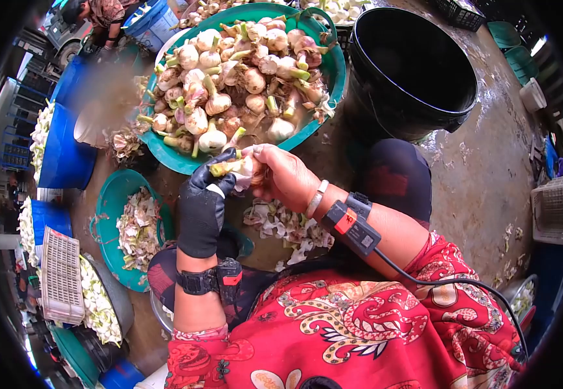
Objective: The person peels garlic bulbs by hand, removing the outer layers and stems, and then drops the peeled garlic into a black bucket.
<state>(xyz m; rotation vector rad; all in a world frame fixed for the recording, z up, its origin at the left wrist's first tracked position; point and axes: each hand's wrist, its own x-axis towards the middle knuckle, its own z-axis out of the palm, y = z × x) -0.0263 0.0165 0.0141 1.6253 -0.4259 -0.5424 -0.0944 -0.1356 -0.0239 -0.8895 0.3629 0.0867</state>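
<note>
Both hands meet around one garlic bulb point(244, 171) just below the near rim of a green basin point(338, 71). My left hand point(202, 207), in a black glove, has its fingers closed on the stem side of the bulb. Bare, with a white band at the wrist, my right hand point(285, 174) grips the bulb from the right. Many unpeeled garlic bulbs point(217, 102) with cut stems fill the basin. Loose peelings point(288, 227) lie below my hands.
A large black bucket point(413, 68) stands at the upper right. At left are a smaller green basin point(108, 214) of peelings, a blue tub point(68, 146) and a light crate point(61, 275). Another person point(103, 16) is at the top left. Wet floor point(469, 188) shows at right.
</note>
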